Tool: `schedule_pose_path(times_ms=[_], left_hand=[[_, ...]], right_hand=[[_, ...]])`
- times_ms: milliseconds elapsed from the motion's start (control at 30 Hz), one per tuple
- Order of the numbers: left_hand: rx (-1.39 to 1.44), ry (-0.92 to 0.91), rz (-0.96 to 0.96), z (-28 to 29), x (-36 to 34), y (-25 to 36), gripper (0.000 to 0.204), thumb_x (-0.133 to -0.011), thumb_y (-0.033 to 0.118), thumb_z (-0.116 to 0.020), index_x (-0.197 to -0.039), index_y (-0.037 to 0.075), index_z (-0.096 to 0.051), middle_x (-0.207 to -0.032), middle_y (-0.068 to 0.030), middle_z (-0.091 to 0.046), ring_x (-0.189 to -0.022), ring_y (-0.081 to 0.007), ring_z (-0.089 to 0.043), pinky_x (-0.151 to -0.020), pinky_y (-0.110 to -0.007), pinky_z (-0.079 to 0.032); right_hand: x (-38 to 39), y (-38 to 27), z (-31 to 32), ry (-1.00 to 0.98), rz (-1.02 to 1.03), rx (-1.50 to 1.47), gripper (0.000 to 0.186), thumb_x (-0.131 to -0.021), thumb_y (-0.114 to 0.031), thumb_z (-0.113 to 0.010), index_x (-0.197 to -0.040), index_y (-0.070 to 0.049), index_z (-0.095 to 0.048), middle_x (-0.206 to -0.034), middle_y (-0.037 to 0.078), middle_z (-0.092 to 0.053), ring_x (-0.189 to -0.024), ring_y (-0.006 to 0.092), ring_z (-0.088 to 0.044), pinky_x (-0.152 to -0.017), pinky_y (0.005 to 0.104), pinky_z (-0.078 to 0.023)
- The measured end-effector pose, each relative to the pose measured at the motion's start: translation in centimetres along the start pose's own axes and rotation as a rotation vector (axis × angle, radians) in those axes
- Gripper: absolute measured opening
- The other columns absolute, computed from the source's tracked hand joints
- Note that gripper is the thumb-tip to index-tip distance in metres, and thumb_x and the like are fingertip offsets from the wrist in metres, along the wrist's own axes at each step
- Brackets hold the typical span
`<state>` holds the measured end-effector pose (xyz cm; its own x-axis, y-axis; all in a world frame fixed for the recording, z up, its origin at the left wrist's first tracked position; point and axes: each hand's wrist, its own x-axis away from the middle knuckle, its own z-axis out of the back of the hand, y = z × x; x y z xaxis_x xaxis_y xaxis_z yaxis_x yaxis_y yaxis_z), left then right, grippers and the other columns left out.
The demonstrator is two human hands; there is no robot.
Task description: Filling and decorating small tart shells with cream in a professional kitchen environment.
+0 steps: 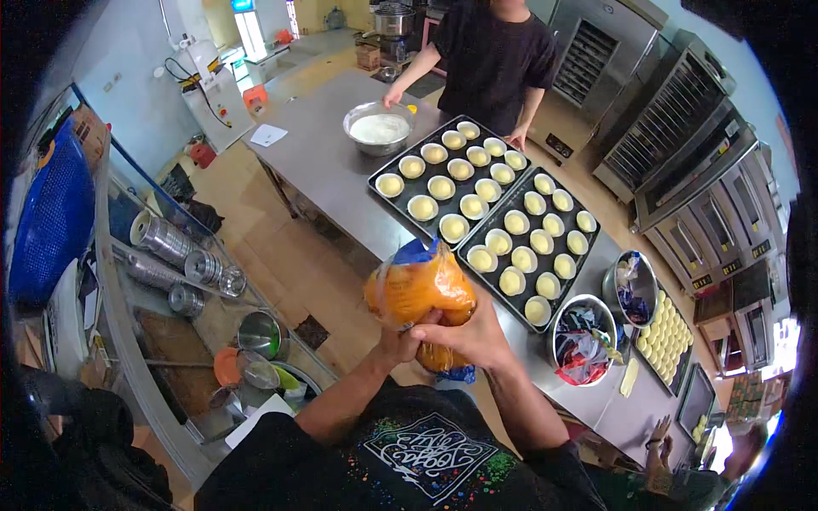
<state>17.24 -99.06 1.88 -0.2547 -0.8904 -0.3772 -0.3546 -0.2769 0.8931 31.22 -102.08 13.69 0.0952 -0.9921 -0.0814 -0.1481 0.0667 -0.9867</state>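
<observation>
While the steel table (328, 162) runs diagonally across the frame, two black trays (415, 184) sit on it right of centre. Orange-looking plastic bag (409, 289): centre of frame, held up near the table's close edge, tilted, blue at both ends; contents not identifiable. Left hand (399, 345) is clamped on its lower left, right hand (479, 336) on its right side, the two meeting at front. Judgement: spread pressure evenly, since thin film probably yields to fingertips; support the lower end; keep clear of the dough pieces (461, 169) in cups.
</observation>
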Motion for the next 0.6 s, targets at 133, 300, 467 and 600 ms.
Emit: schedule_pose_path(times_ms=[133, 300, 467, 600], left_hand=[[-0.105, -0.035, -0.081, -0.7, 0.7, -2.5, 0.056, -0.097, 0.022, -0.07, -0.149, 0.007, -0.052, -0.146, -0.0116, -0.059, -0.129, -0.0292, -0.059, -0.111, -0.042, -0.045], [-0.3, 0.1, -0.221, -3.3, -0.3, -2.8, 0.062, -0.095, 0.025, -0.071, -0.149, 0.004, -0.049, -0.151, -0.0146, -0.054, -0.134, -0.0323, -0.054, -0.115, -0.046, -0.041], [-0.758, 0.185, -0.294, -4.4, -0.1, -4.0, 0.069, -0.095, 0.03, -0.073, -0.151, 0.003, -0.044, -0.149, -0.0159, -0.052, -0.132, -0.0311, -0.054, -0.112, -0.044, -0.042], [-0.841, 0.144, -0.082, -5.1, 2.6, -7.3, 0.074, -0.094, 0.032, -0.076, -0.152, 0.003, -0.041, -0.147, -0.0158, -0.053, -0.128, -0.0288, -0.056, -0.109, -0.041, -0.045]], right_hand=[[0.5, 0.7, 0.6, 0.03, -0.01, -0.03, 0.078, -0.069, -0.014, -0.095, -0.135, 0.004, -0.057, -0.122, 0.014, -0.071, -0.103, 0.0188, -0.067, -0.095, 0.0309, -0.054], [-0.7, 0.8, 2.7, 0.047, 0.068, 0.017, 0.062, -0.071, -0.004, -0.091, -0.126, 0.004, -0.063, -0.112, 0.012, -0.073, -0.093, 0.0185, -0.069, -0.086, 0.0288, -0.056], [-3.0, 2.2, 5.7, -0.007, 0.125, 0.088, 0.045, -0.075, 0.0, -0.086, -0.116, 0.003, -0.068, -0.101, 0.01, -0.075, -0.085, 0.0184, -0.07, -0.078, 0.0273, -0.057], [-3.2, 6.2, 10.7, -0.072, 0.072, 0.092, 0.038, -0.076, -0.002, -0.085, -0.11, 0.004, -0.07, -0.097, 0.009, -0.075, -0.081, 0.0176, -0.069, -0.076, 0.0271, -0.057]])
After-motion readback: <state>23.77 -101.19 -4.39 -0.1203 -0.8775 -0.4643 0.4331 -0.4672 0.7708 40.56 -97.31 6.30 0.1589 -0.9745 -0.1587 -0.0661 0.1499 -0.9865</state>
